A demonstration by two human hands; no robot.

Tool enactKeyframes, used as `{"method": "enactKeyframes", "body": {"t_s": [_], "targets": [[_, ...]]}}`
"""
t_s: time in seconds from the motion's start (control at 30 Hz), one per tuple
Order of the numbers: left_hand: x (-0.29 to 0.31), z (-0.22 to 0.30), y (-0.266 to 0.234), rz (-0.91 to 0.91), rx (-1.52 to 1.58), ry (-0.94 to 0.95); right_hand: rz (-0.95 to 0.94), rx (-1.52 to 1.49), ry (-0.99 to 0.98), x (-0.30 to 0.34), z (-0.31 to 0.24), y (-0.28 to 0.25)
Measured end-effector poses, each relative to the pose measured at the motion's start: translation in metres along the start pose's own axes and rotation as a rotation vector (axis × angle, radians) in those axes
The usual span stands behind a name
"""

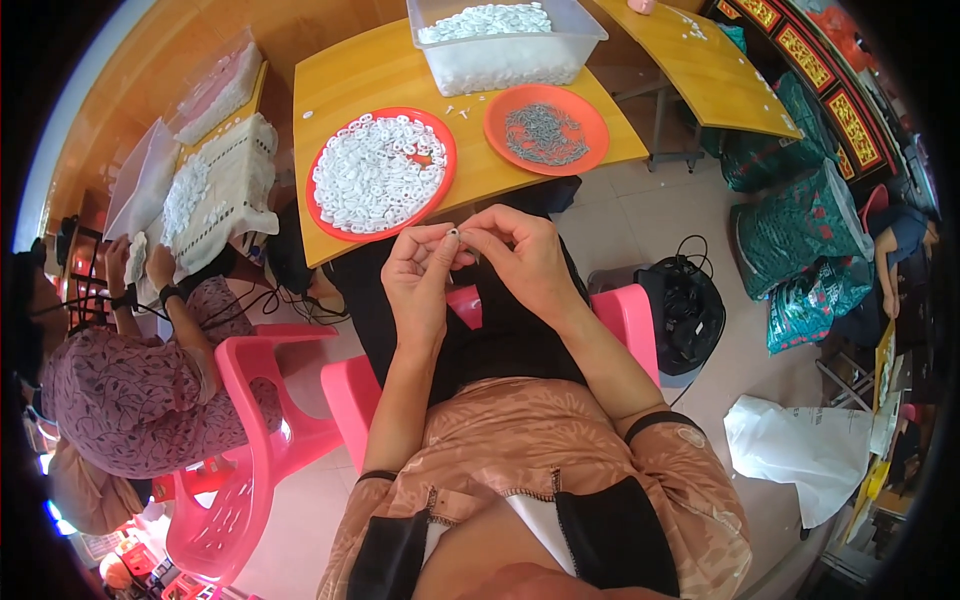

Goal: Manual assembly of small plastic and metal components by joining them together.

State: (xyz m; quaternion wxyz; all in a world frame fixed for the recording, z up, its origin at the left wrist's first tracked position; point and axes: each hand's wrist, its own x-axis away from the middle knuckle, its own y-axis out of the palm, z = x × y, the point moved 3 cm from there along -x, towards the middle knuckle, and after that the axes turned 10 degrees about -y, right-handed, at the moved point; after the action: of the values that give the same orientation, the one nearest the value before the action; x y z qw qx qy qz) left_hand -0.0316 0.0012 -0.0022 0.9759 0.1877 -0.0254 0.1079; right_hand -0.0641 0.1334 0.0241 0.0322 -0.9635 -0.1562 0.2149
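My left hand (418,275) pinches a tiny white plastic piece (453,233) with a dark spot in it, between thumb and forefinger. My right hand (518,252) is closed beside it, thumb and forefinger pressed together at the same spot. Whatever the right fingertips hold is too small to make out. Beyond my hands, a red round tray (449,180) is heaped with small white plastic pieces (375,175). To its right, an orange-red plate (597,130) carries a pile of small grey metal nails or pins (545,135).
A clear plastic bin (500,68) of white pieces stands at the back of the yellow table (330,95). On the left a co-worker (150,380) sits in a pink chair (265,430). Green bags (800,230) and a white sack (800,450) lie at right.
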Motion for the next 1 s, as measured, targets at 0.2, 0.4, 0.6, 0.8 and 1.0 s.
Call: {"method": "enactKeyframes", "body": {"t_s": [0.2,0.4,0.6,0.8,1.0], "targets": [[0.002,0.001,0.001,0.003,0.003,0.061,0.033,-0.074,0.051,0.002,-0.005,0.002],[0.001,0.000,0.002,-0.018,-0.013,0.025,0.041,-0.023,0.043,-0.001,-0.006,-0.002],[0.001,0.000,-0.006,0.029,0.064,0.018,-0.057,0.027,0.092,-0.043,0.016,-0.007],[-0.005,0.003,-0.002,0.032,0.126,-0.007,-0.129,0.661,-0.301,-0.140,0.100,0.015],[-0.004,0.015,-0.021,0.103,0.222,-0.033,-0.435,0.901,-0.339,-0.181,0.140,0.073]]}}
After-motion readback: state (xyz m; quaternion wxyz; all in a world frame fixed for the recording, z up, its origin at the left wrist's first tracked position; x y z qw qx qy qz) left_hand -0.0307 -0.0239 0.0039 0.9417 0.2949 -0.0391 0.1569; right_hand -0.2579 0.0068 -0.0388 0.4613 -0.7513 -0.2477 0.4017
